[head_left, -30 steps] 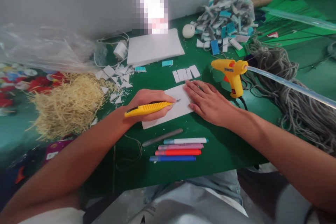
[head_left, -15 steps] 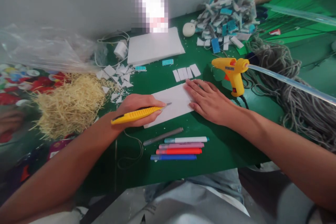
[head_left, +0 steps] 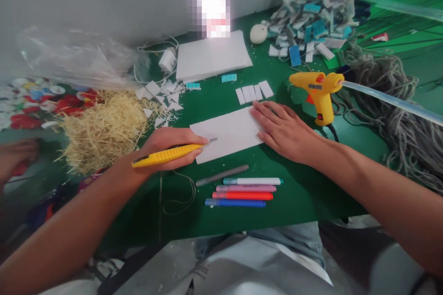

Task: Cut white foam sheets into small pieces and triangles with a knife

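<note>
My left hand (head_left: 175,145) is closed around a yellow utility knife (head_left: 162,156), its thin blade pointing right over the left part of a white foam sheet (head_left: 231,131). Whether the blade tip touches the sheet I cannot tell. On the sheet's right end lies my right hand (head_left: 282,131), flat with its fingers stretched out. Several small white strips (head_left: 249,94) sit in a row just beyond its fingertips. Several markers (head_left: 244,195) and a grey pen (head_left: 222,175) lie on the green table (head_left: 294,207) on the near side of the sheet.
A yellow glue gun (head_left: 320,94) stands at right beside grey yarn (head_left: 387,110). Behind are a white sheet stack (head_left: 212,57) and a heap of white and blue scraps (head_left: 311,18). Straw (head_left: 107,129) lies left, near another person's hand (head_left: 17,156).
My left hand and the knife have moved left along the sheet, baring its left edge. My right hand stays on the sheet. The whole view has shifted slightly.
</note>
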`<state>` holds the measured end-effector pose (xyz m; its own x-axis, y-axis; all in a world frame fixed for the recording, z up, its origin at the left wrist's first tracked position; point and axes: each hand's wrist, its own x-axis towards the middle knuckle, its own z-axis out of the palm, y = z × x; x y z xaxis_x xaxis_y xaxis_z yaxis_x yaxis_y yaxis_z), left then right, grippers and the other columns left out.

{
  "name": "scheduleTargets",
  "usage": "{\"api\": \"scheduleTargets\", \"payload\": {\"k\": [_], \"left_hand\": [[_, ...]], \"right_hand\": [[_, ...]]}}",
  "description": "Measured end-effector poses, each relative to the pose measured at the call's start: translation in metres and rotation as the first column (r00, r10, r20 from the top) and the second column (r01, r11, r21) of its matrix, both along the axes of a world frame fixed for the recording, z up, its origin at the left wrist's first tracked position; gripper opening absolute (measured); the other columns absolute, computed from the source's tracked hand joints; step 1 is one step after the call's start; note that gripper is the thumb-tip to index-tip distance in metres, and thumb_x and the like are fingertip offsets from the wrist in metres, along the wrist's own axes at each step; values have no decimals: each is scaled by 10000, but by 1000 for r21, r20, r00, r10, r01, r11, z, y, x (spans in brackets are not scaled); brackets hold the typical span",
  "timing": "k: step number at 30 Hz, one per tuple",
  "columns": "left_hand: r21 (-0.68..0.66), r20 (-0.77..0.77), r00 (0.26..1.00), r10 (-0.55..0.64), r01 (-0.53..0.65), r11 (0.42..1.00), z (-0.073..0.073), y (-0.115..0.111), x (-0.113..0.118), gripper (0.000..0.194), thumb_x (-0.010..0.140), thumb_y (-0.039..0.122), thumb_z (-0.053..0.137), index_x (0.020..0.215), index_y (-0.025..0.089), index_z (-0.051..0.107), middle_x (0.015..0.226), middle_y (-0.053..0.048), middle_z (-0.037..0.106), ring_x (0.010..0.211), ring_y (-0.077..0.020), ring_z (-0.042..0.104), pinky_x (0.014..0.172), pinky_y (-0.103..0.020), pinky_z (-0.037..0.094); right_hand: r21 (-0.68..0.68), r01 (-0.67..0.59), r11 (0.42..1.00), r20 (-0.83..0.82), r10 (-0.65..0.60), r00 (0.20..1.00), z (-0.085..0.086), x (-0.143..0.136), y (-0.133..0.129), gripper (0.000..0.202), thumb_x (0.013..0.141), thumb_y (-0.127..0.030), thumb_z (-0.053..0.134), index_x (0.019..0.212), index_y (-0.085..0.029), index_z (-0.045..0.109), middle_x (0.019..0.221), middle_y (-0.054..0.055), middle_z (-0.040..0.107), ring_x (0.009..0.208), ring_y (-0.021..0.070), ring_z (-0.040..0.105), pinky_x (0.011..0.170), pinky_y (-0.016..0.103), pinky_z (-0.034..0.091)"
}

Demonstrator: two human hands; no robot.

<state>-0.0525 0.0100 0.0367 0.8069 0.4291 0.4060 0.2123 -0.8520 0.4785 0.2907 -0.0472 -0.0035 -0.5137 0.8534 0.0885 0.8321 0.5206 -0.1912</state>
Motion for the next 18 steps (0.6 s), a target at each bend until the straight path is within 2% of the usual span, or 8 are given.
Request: {"api": "scheduleTargets", "payload": {"k": [5,7,9,11,15,18], "left_hand": [[-5,-101,995,4,-5,1000,14,-6,-8,210,958,151,646,1114,222,768,892,-21,831,694,-97,735,695,-149,571],[-22,-125,990,57,-60,998,16,-9,-15,225,972,151,632,1130,233,770,915,-14,832,740,-97,747,746,-153,573],[-28,-156,983,92,-97,995,16,-11,-22,243,982,160,626,1153,251,772,946,-9,838,769,-104,756,772,-163,580],[-27,-192,980,57,-63,998,14,-12,-28,269,969,154,641,1175,268,771,965,-3,844,762,-107,758,759,-166,588],[23,-134,986,95,-93,995,11,-12,-35,279,969,169,623,1168,283,783,905,-2,838,732,-117,758,731,-177,596],[45,-118,991,56,-51,998,11,-11,-36,302,959,166,630,1186,288,787,885,-2,839,706,-120,758,711,-176,601]], "right_hand": [[-9,5,1000,-11,-6,1000,0,0,0,663,1126,-461,264,1661,-94,398,1740,194,397,1601,355,381,1256,624,367],[-16,9,1000,-6,-9,1000,-1,0,0,661,1125,-453,267,1661,-89,398,1740,198,396,1601,353,380,1258,614,369],[-16,11,1000,-4,-11,1000,-1,0,0,654,1123,-445,276,1671,-104,385,1746,189,389,1604,352,374,1260,613,368],[-13,9,1000,-5,-9,1000,-2,1,1,648,1119,-434,293,1684,-125,365,1753,179,380,1606,355,368,1260,622,366],[-14,7,1000,0,-7,1000,-2,0,0,642,1119,-424,297,1683,-125,366,1756,181,373,1606,354,369,1257,621,370],[-13,10,1000,6,-10,1000,-1,0,0,652,1124,-438,273,1664,-91,393,1745,196,383,1601,354,380,1259,620,370]]}}
